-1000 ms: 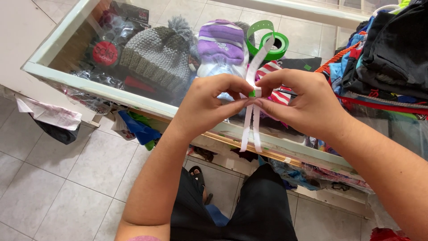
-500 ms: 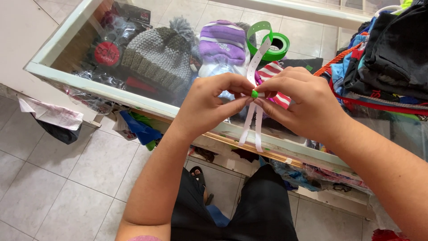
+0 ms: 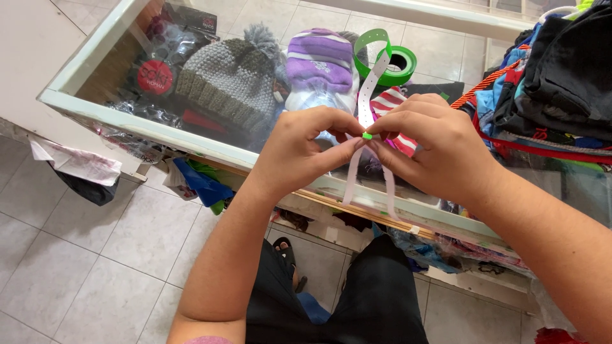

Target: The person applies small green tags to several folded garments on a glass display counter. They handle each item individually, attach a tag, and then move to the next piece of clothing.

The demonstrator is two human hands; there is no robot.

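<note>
My left hand (image 3: 305, 150) and my right hand (image 3: 433, 146) meet above a glass counter (image 3: 210, 150). Between the fingertips of both hands I pinch a green ribbon (image 3: 367, 136) with a white underside. Two white ends (image 3: 349, 181) hang down from the pinch, and one strand runs up to a green ribbon roll (image 3: 396, 64) lying on the glass. A red and white striped piece (image 3: 398, 102) shows just behind my right hand.
Inside the case lie a grey knit hat (image 3: 229, 79), a purple and white knit item (image 3: 320, 60) and dark packaged goods (image 3: 169, 60). A pile of folded clothes (image 3: 561, 76) sits at the right. Tiled floor (image 3: 95, 267) and my dark trousers (image 3: 357, 299) are below.
My hands have drawn a little closer together and the pinch on the ribbon has tightened; the hanging ends have shifted slightly. The roll has stayed put.
</note>
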